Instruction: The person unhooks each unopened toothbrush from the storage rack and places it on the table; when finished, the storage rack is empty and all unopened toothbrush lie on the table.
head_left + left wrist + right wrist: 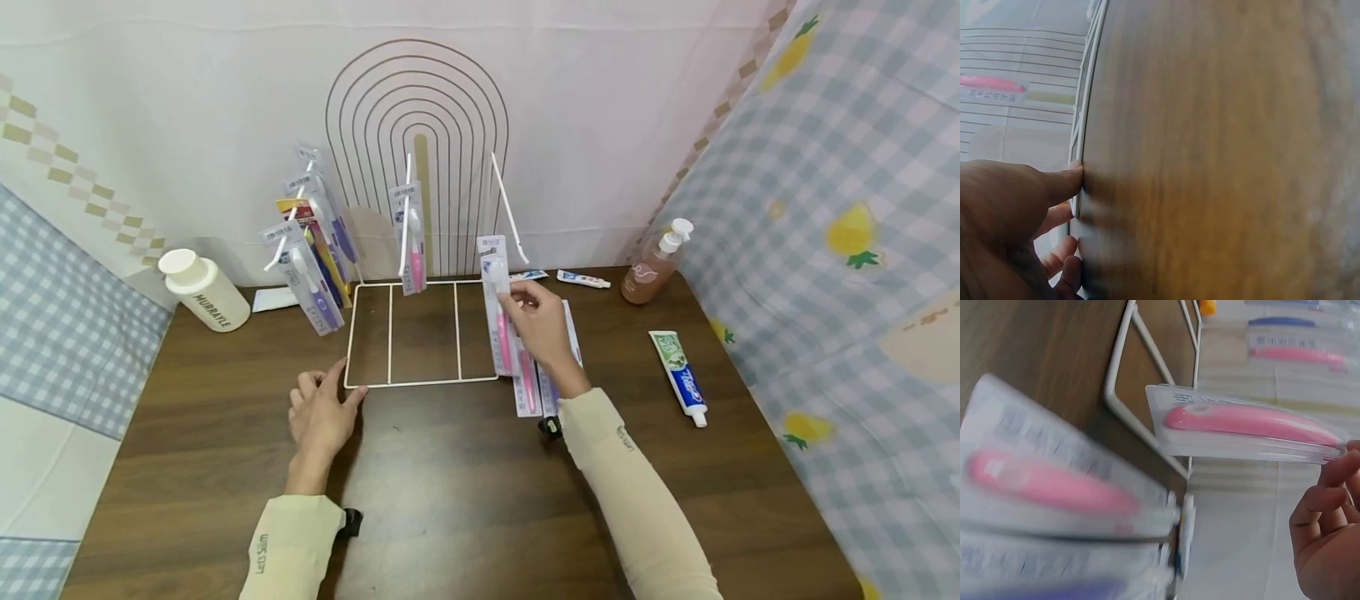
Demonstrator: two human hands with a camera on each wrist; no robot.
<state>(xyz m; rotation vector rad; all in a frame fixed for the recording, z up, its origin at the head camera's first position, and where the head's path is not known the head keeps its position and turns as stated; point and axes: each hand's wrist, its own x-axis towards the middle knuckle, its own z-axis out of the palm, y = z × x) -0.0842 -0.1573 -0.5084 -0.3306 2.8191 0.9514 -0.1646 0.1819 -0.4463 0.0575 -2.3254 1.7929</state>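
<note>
My right hand (542, 323) pinches the upper part of a packaged pink toothbrush (501, 329), hanging upright just below the right prong's tip. In the right wrist view, this blister pack (1247, 428) extends from the fingertips. Under that hand, another packaged pink toothbrush (528, 392) and a purple one (1066, 590) lie on the table. My left hand (322, 410) holds the front left corner of the white wire rack (420, 384), thumb on the front rail and index finger at the side. Packaged toothbrushes (306, 279) hang on the left prong, and one pink toothbrush (414, 250) on the middle prong.
A white bottle (213, 296) and a white tube (274, 299) are at the back left. Small toothpaste tubes (583, 279) lie behind the right hand. A pink pump bottle (651, 268) and a larger toothpaste tube (678, 375) are farther right. A curtain hangs behind.
</note>
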